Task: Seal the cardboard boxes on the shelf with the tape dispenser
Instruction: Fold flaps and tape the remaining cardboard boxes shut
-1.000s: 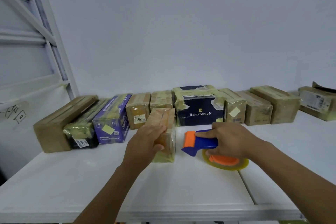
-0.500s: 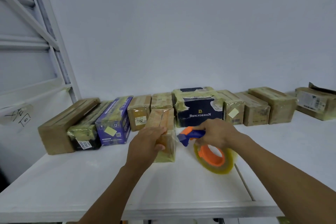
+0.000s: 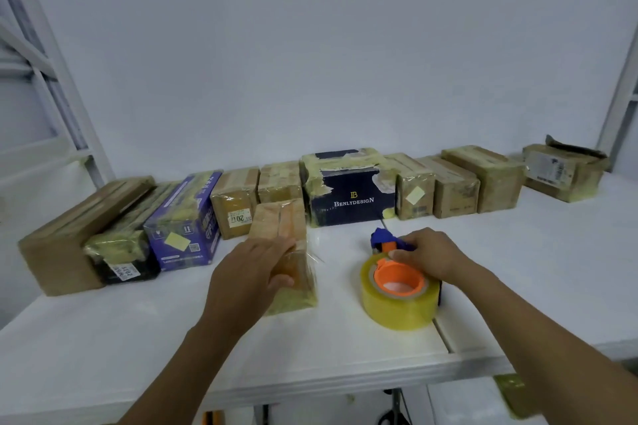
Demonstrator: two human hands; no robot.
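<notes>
A small brown cardboard box (image 3: 281,222), wrapped in clear tape, stands on the white shelf (image 3: 138,338) in front of the back row. My left hand (image 3: 248,272) grips its near left side, thumb on the front face. To its right the tape dispenser (image 3: 397,290) rests on the shelf: a blue and orange handle above a big roll of yellowish clear tape with an orange hub. My right hand (image 3: 431,255) holds the blue handle from the right, fingers curled over it. A loose strip of tape sticks out from the box's right edge.
A row of taped boxes lines the wall: a long brown box (image 3: 69,235) at the left, a purple box (image 3: 186,228), a dark blue "Benlydesign" box (image 3: 348,197), and several brown ones to the right. A torn box (image 3: 562,169) sits far right. A seam (image 3: 445,335) splits the shelf.
My right hand has tilted the dispenser and set it down on the shelf, moving it away from the small box. The left hand stays on the box.
</notes>
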